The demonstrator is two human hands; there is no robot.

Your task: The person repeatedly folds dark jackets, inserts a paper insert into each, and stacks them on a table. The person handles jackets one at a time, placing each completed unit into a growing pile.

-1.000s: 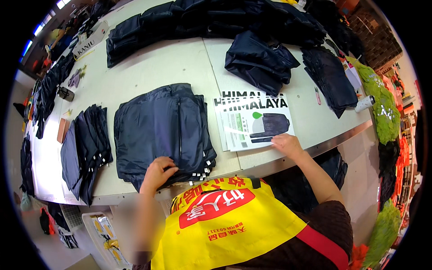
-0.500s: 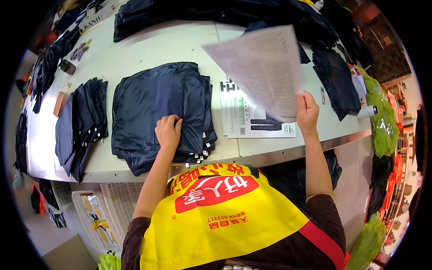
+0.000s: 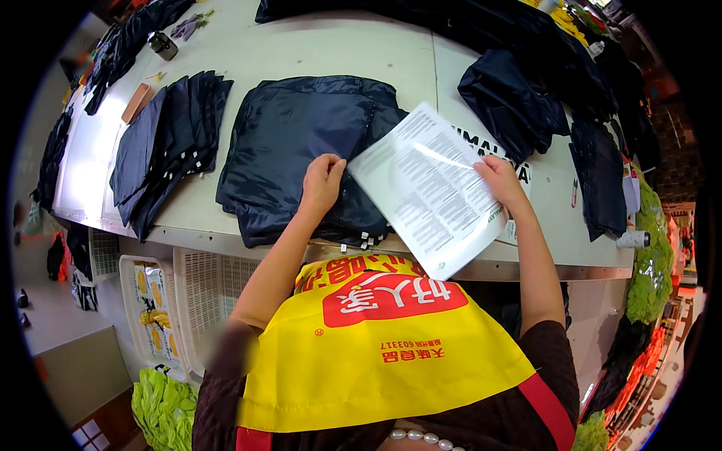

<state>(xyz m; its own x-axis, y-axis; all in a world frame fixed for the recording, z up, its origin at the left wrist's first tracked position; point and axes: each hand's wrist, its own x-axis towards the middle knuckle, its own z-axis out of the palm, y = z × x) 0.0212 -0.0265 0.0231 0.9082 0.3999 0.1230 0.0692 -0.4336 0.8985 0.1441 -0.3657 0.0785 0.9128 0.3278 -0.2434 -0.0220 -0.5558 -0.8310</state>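
Note:
My right hand (image 3: pixel 502 180) grips the upper right edge of a glossy white printed plastic bag (image 3: pixel 429 192), held tilted over the table's front edge. At its left corner is my left hand (image 3: pixel 322 184), fingers curled and thumb pressed in; whether they pinch the bag or the cloth is hidden. Beneath that hand lies a stack of folded dark navy garments (image 3: pixel 301 124), shiny and smooth, with small white tags along the near edge. Partly covered by the held bag, more printed packaging (image 3: pixel 524 174) with large black lettering rests on the table.
Left of the stack is a fanned row of folded navy pieces (image 3: pixel 169 135), with a brown block (image 3: pixel 136 104) and a dark jar (image 3: pixel 162 45) beyond. A crumpled navy garment (image 3: pixel 511 101) lies at the right, near dark folded pieces (image 3: pixel 598 180) and a thread spool (image 3: pixel 633 239). White crates (image 3: pixel 199 301) stand below.
My right hand has lowered the bag and brought it left, against the stack. The left hand has shifted to the bag's corner. The view has turned, and the crumpled navy garment now shows fully.

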